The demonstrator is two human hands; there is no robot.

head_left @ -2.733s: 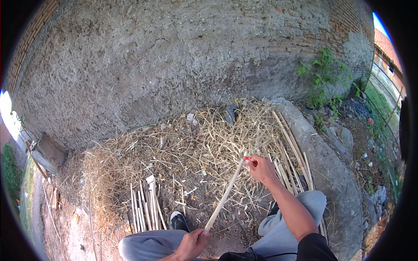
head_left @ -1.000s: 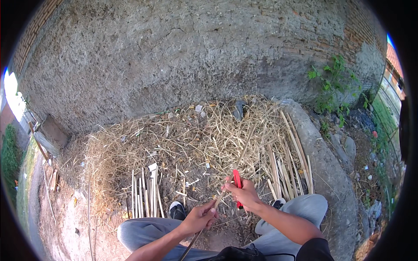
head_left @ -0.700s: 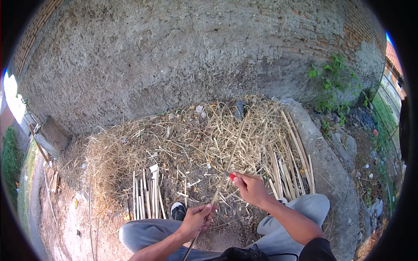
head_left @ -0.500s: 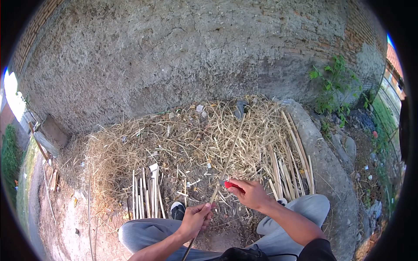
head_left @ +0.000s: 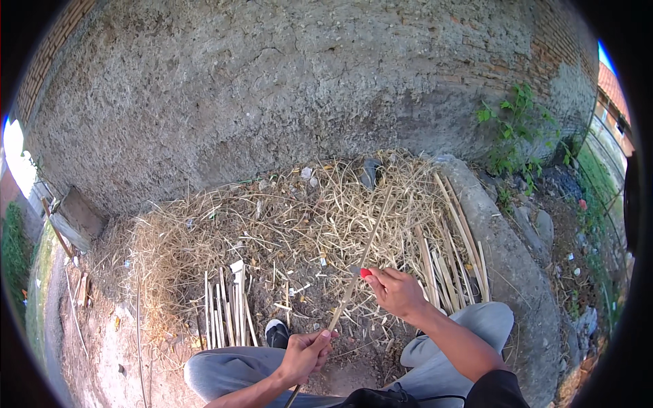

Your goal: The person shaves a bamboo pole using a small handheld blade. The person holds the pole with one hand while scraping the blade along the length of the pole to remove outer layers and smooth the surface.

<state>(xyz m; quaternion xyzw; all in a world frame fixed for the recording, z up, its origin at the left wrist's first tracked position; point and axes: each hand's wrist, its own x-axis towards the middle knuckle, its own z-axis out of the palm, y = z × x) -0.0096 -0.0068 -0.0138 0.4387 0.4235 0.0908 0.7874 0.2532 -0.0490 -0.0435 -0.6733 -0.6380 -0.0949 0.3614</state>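
Note:
My left hand (head_left: pixel 306 358) is closed round a long thin bamboo strip (head_left: pixel 371 241) between my knees. The strip slants up and away to the right, and its near end runs down below my left hand. In my right hand (head_left: pixel 396 292) is a red-handled knife (head_left: pixel 366 273), mostly hidden by my fingers. Its blade lies at the strip, ahead of my left hand; I cannot tell how deep it sits. Cut bamboo sticks lie in a bundle (head_left: pixel 228 306) beside my left foot and in another bundle (head_left: pixel 445 265) past my right knee.
Pale shavings (head_left: pixel 170 265) cover the ground before me, up to a rough plastered wall (head_left: pixel 286 88). A dark grey stone (head_left: pixel 369 173) lies near the wall's foot. To the right run a concrete ledge (head_left: pixel 503 251) and a leafy green plant (head_left: pixel 520 129).
My right hand has moved slightly up and to the right along the strip with the knife. My left hand has dropped a little, keeping its grip.

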